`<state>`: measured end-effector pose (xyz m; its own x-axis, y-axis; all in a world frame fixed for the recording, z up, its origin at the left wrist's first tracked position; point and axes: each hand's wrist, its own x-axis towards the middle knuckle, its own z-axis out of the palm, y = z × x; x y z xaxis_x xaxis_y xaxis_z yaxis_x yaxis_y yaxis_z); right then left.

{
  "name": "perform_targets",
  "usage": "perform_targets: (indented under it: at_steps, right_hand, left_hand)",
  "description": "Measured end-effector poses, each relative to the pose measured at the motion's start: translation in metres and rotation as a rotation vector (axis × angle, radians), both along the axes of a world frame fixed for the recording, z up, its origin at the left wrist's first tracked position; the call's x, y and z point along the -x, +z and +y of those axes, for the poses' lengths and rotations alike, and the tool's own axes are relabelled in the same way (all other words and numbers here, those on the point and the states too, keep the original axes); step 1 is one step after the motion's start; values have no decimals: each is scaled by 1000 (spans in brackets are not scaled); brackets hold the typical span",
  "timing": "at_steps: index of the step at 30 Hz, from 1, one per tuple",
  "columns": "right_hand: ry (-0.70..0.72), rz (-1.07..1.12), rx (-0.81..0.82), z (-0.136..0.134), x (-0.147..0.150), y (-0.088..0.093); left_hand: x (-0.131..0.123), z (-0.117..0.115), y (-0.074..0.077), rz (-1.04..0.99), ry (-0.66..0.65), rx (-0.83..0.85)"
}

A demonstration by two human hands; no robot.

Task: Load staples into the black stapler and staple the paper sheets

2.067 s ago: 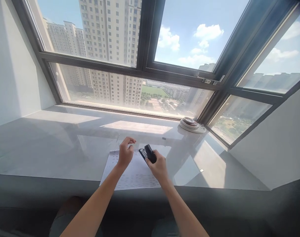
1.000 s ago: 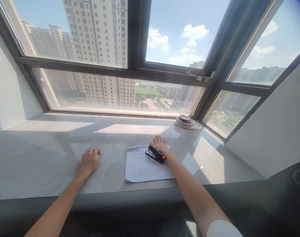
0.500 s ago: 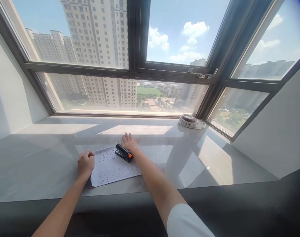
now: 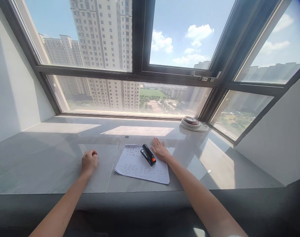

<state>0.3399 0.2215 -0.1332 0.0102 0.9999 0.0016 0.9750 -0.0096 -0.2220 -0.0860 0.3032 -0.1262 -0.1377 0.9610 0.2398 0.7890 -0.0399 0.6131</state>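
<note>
A printed sheet of paper [image 4: 140,166] lies on the grey stone windowsill [image 4: 53,158]. A black stapler [image 4: 148,154] with an orange end rests on the sheet's upper right part. My right hand [image 4: 160,149] lies flat just right of the stapler, fingers spread, on the sheet's far corner. My left hand [image 4: 89,161] rests on the bare sill to the left of the paper, its fingers curled into a loose fist with nothing visible in them.
A stack of round plates or coasters [image 4: 193,124] sits at the back right corner by the window frame [image 4: 137,72]. A small staple strip [image 4: 126,136] lies beyond the paper. White walls close the sill at both ends.
The stapler left my right hand and now lies on the paper. My right hand opened flat beside it; my left hand moved off the sheet to the bare sill.
</note>
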Motion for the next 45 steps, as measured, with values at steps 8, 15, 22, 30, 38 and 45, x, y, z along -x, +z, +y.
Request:
perform_targets:
  at_steps: [8, 15, 22, 30, 38, 45]
  right_hand:
    - [165, -13, 24, 12, -14, 10]
    - [-263, 45, -221, -72, -66, 22]
    - [-716, 1, -373, -223, -157, -19]
    - [-626, 225, -412, -212, -148, -20]
    - [-769, 162, -373, -218, -158, -10]
    - [-643, 307, -562, -220, -34, 41]
  left_hand:
    - [-4, -1, 0, 29, -6, -10]
    - [-5, 0, -2, 95, -44, -30]
    - [-11, 2, 1, 160, -16, -19]
    - [-13, -10, 5, 83, -39, -19]
    - [-17, -29, 21, -57, -72, -95]
    - [-68, -194, 31, -633, -300, 53]
